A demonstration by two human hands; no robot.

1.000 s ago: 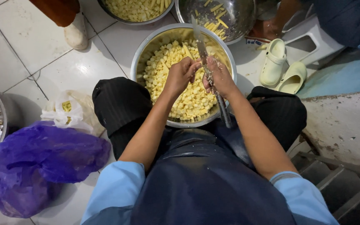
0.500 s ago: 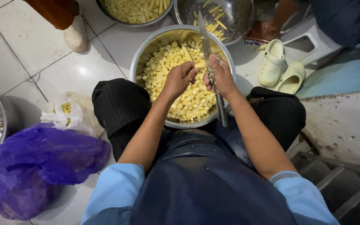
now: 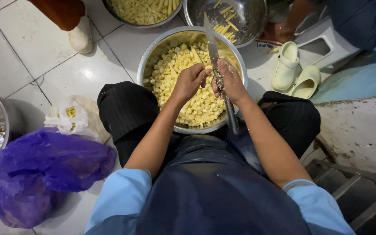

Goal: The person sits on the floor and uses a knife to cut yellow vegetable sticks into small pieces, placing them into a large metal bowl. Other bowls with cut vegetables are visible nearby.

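the right hand (image 3: 229, 80) is wrapped around a long knife (image 3: 217, 65), fingers curled shut on it near the middle of its length; the blade points away from the person over the bowl, and the dark handle end sticks back past the wrist toward the lap. the left hand (image 3: 190, 80) sits just beside it, fingers bunched together and pinching a small pale yellow piece (image 3: 206, 68) against the blade, though the piece itself is mostly hidden by the fingertips. both hands hover over a large steel bowl (image 3: 151, 48) that stands on the tiled floor (image 3: 27, 56) between the person's knees and is heaped with small yellow cut chunks (image 3: 183, 93). beyond it, touching or nearly touching its rim, stand two more metal bowls: one (image 3: 129, 19) at the top left filled with similar yellow pieces, another (image 3: 249, 17) at the top right holding only a few yellow sticks and scraps. to the person's left lie a purple plastic bag (image 3: 40, 169) and a white plastic bag (image 3: 72, 117) with some yellow bits inside, and a further metal basin (image 3: 1, 117) shows at the left edge. a pair of pale clogs (image 3: 294, 74) rests on the floor to the right of the bowl.
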